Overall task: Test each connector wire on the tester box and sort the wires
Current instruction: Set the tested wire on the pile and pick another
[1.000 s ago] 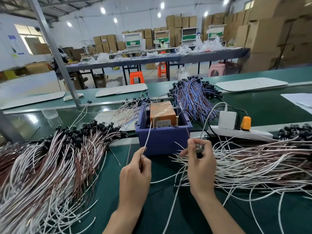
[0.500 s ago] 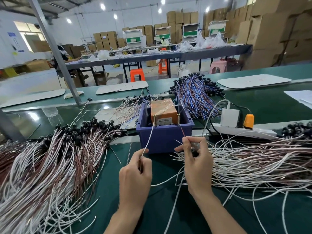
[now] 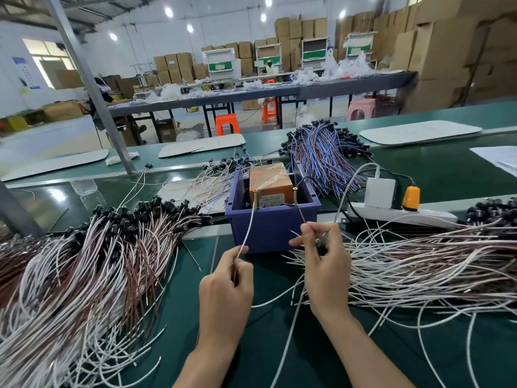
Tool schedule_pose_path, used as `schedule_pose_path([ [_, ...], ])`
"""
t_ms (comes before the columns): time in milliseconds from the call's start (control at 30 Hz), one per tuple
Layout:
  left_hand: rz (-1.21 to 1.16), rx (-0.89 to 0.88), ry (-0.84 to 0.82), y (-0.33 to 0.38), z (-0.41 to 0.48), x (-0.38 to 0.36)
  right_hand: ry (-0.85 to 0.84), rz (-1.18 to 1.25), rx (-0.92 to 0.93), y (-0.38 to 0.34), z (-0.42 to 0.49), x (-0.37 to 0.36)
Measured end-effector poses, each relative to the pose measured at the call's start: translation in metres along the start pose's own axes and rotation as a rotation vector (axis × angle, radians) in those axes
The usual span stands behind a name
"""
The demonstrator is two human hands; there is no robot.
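Bench [image 3: 447, 175] bin [image 3: 268, 228] holds tester box [image 3: 268, 182]; left hand [image 3: 226, 292], right hand [image 3: 327, 270] each pinch wires [image 3: 247, 231].

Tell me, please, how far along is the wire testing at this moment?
Probably done: the aligned pile on the left and the blue bundle behind the tester box. In hand: the left hand pinches a white lead up to the left post; the right hand pinches a red lead toward the right post. Left: the loose pile on the right, a large one.

Bright overhead ceiling lamps [image 3: 168, 11], glare on green bench [image 3: 58, 195], wide-angle edge distortion.
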State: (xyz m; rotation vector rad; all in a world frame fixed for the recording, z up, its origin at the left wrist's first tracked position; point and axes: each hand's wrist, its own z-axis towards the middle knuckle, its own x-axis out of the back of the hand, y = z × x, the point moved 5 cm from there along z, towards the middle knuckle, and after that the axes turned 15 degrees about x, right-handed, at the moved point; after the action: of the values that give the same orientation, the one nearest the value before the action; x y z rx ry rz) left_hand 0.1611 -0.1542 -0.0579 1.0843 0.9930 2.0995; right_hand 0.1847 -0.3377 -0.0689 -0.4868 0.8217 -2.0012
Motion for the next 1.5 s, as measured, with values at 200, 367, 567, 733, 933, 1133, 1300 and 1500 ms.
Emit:
schedule_pose_path([
  [200,-0.017,-0.028,-0.003,0.0,0.001,0.0,-0.044,-0.067,-0.013,0.014,-0.001,-0.002],
  [367,-0.031,-0.037,0.0,0.001,0.0,0.001,-0.045,-0.095,-0.009,0.014,-0.001,-0.002],
  [567,-0.009,-0.035,0.007,-0.001,0.0,0.0,-0.044,-0.091,-0.045,0.017,-0.002,-0.003],
  [733,-0.067,0.141,0.066,-0.019,0.006,0.001,-0.035,0.017,0.016,-0.002,-0.002,0.001],
  [933,-0.096,0.405,0.122,-0.037,0.015,0.006,-0.09,0.046,0.023,-0.015,-0.007,0.0],
  [1133,0.117,-0.177,0.083,0.008,-0.004,0.001,-0.195,0.02,0.076,-0.027,-0.014,-0.008],
  [1300,0.185,-0.479,-0.148,0.029,-0.026,-0.024,-0.195,0.095,0.057,-0.028,-0.015,-0.006],
  [1500,0.243,-0.583,-0.265,0.026,-0.028,-0.032,-0.172,0.231,-0.069,-0.028,-0.014,-0.005],
])
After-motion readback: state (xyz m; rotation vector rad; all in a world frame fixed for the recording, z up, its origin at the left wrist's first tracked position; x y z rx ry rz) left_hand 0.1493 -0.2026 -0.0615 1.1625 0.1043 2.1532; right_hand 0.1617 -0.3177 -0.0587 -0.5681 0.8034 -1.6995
